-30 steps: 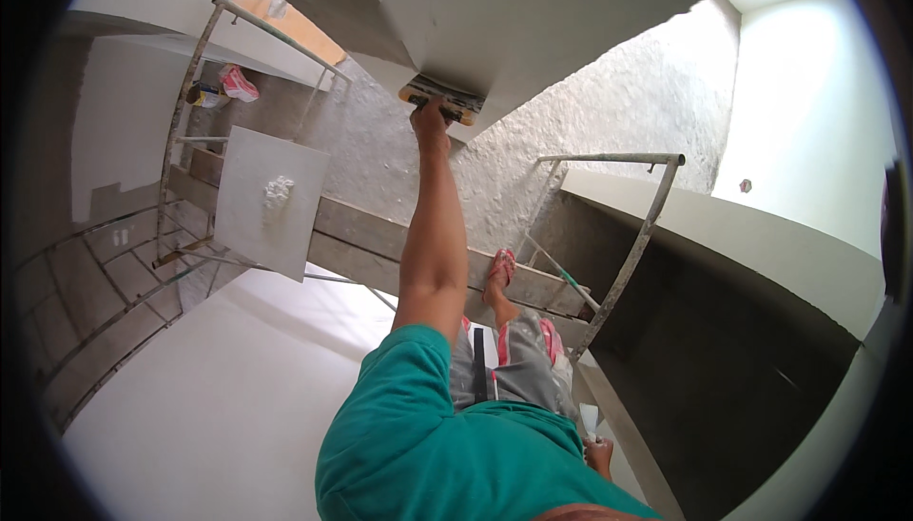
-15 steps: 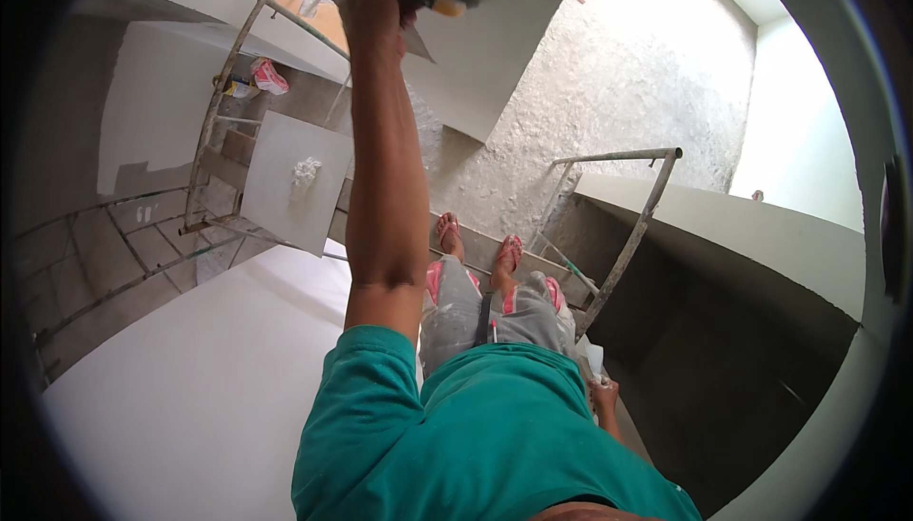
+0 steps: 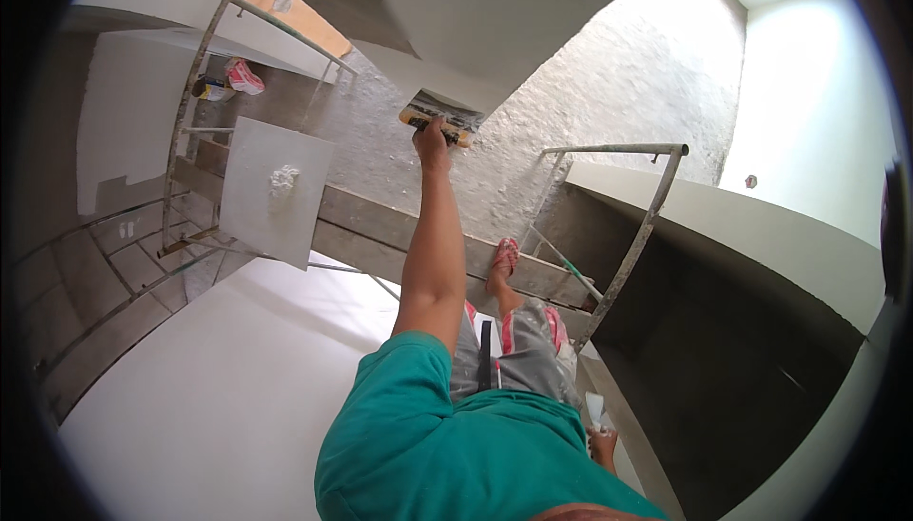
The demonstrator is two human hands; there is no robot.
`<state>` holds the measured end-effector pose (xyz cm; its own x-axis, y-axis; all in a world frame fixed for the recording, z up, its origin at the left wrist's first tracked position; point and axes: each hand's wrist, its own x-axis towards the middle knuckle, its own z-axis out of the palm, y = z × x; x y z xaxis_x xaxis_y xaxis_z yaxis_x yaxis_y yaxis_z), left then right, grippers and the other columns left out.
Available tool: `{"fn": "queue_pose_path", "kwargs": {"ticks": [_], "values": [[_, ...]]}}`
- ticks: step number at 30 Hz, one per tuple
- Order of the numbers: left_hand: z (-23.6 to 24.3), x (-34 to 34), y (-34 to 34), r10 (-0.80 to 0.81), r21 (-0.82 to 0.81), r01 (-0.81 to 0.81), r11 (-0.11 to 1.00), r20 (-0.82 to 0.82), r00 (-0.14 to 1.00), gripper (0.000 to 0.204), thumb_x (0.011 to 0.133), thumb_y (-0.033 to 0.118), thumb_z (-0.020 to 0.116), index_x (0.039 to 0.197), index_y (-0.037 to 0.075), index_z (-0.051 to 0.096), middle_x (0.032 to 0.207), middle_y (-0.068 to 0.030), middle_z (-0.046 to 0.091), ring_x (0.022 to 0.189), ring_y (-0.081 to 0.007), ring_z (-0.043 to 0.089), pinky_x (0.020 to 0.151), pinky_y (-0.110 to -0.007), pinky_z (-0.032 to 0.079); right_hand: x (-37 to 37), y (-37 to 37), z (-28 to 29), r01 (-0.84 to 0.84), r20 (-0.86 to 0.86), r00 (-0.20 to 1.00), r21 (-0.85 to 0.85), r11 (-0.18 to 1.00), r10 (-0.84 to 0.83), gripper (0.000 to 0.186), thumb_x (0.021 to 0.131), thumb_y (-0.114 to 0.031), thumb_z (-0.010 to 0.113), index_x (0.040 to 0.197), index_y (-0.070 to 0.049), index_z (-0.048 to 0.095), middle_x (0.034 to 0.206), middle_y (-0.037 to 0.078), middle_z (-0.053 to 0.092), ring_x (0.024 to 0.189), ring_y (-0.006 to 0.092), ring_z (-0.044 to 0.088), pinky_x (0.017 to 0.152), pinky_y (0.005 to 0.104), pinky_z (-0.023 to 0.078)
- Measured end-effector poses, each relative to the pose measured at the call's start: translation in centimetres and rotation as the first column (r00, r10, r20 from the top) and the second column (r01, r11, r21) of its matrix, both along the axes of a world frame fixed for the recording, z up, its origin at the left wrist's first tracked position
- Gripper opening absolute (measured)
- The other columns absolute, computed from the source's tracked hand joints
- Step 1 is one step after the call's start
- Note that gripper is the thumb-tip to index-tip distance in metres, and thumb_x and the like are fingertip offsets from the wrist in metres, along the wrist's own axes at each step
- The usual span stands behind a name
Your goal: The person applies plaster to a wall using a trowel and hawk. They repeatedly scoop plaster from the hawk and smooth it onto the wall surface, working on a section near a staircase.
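Observation:
At the end of my stretched arm, my left hand point(image 3: 433, 144) is wrapped round the handle of a wide plastering trowel point(image 3: 439, 114) with yellowish ends. Its blade is at the lower end of a smooth, grey-white coated column or beam point(image 3: 504, 17), seeming to touch it. Down by my right hip, my right hand point(image 3: 602, 445) is closed around a small putty knife point(image 3: 595, 410) with a pale blade; its handle is mostly hidden by the fingers. Left of my outstretched arm, a pale square board point(image 3: 276, 221) carries a lump of white putty point(image 3: 283, 179).
I stand on scaffold planks point(image 3: 371, 221) between a left metal frame point(image 3: 195, 74) and a right metal frame point(image 3: 656, 198). A dark recess point(image 3: 732, 331) lies to the right. Rough floor point(image 3: 618, 74) stretches ahead. A red-and-white bag point(image 3: 244, 77) sits beyond the left frame.
My left hand and the trowel have come down the coated surface and to the right, toward its lower end. My right hand still holds the putty knife by my hip.

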<state>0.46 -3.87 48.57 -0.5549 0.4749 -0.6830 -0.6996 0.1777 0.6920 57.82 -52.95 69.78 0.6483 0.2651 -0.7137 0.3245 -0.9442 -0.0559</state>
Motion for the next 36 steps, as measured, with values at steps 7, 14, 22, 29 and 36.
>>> {"fn": "queue_pose_path", "kwargs": {"ticks": [7, 14, 22, 29, 36], "values": [[-2.3, 1.2, 5.8, -0.006, 0.020, 0.005, 1.000, 0.036, 0.999, 0.027, 0.076, 0.017, 0.066, 0.098, 0.005, 0.056, 0.084, -0.0050, 0.057, 0.064, -0.0157, 0.054, 0.049, -0.028, 0.040, -1.3, -3.8, 0.1, 0.140, -0.047, 0.988, -0.073, 0.987, -0.144, 0.012, 0.070, -0.007, 0.074, 0.069, -0.004, 0.063, 0.049, 0.002, 0.050, 0.038, 0.0125, 0.046, 0.035, 0.0297, 0.034], [3.9, 1.2, 6.4, 0.045, 0.095, -0.045, 0.994, -0.003, 0.999, 0.023, 0.076, 0.014, 0.065, 0.096, 0.004, 0.058, 0.086, -0.0049, 0.057, 0.066, -0.0138, 0.053, 0.050, -0.026, 0.041, -1.2, -4.9, -1.8, -0.030, -0.155, 0.986, 0.171, 0.985, 0.057, 0.010, 0.070, -0.006, 0.073, 0.073, -0.002, 0.065, 0.052, 0.002, 0.052, 0.041, 0.0124, 0.048, 0.039, 0.0292, 0.036], [25.0, 0.3, 5.0, 0.046, 0.309, 0.005, 0.951, -0.158, 0.986, 0.011, 0.076, 0.013, 0.064, 0.078, 0.004, 0.058, 0.066, -0.0043, 0.055, 0.045, -0.0133, 0.049, 0.038, -0.024, 0.038, 2.3, -0.7, -3.5, -0.052, -0.195, 0.978, 0.085, 0.995, 0.068, 0.009, 0.072, -0.010, 0.072, 0.076, -0.004, 0.065, 0.052, 0.002, 0.052, 0.041, 0.0130, 0.048, 0.037, 0.0311, 0.034], [46.9, -0.1, 2.7, -0.059, 0.355, 0.204, 0.912, -0.380, 0.923, 0.015, 0.075, 0.013, 0.065, 0.079, 0.003, 0.056, 0.059, -0.0077, 0.054, 0.039, -0.0152, 0.047, 0.034, -0.026, 0.036, 1.8, 5.2, -3.8, -0.141, -0.211, 0.959, 0.219, 0.965, 0.188, 0.012, 0.073, -0.014, 0.070, 0.069, -0.007, 0.061, 0.051, 0.001, 0.050, 0.041, 0.0127, 0.047, 0.038, 0.0318, 0.034], [45.6, 1.4, -1.4, 0.024, 0.552, 0.202, 0.809, -0.374, 0.927, 0.029, 0.081, 0.012, 0.061, 0.105, -0.003, 0.056, 0.100, -0.0107, 0.060, 0.087, -0.0195, 0.061, 0.075, -0.031, 0.053, 1.7, 5.8, -2.8, -0.078, -0.214, 0.969, 0.201, 0.977, 0.121, 0.012, 0.073, -0.014, 0.071, 0.072, -0.006, 0.062, 0.051, 0.000, 0.049, 0.040, 0.0115, 0.045, 0.038, 0.0304, 0.033]]}}
